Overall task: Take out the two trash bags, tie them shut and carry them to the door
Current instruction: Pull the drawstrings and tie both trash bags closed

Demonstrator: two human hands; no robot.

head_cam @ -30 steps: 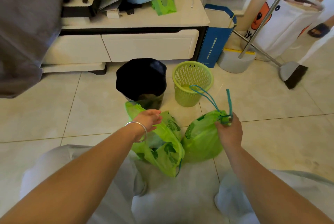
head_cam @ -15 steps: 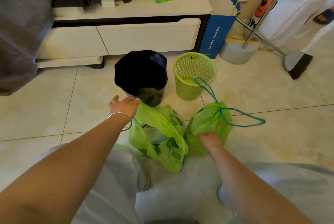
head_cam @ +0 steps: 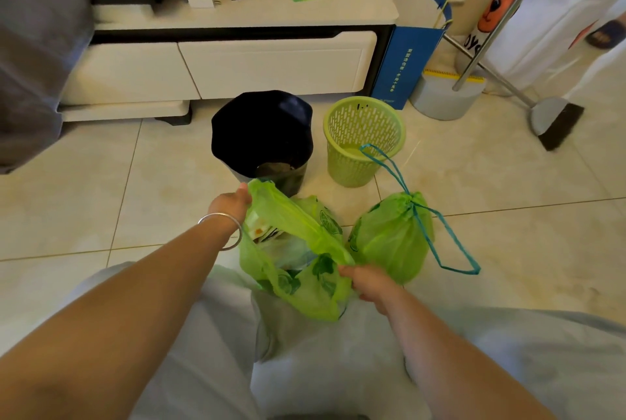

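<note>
The left hand (head_cam: 233, 204) and the right hand (head_cam: 367, 286) each pinch one end of the open bag's (head_cam: 298, 270) rim on the floor beside the tied bag (head_cam: 389, 240), so an uneven pull could tip rubbish out.

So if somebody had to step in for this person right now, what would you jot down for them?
Left hand grips the far rim of the open bag; right hand pinches its near rim.
Tied bag sits on the floor beside it, to the right, drawstring pulled tight.
Green basket looks empty; the black bin holds a black liner.
Done: both bags out, one closed.
Left: close the open bag, carry both to the door.
</note>
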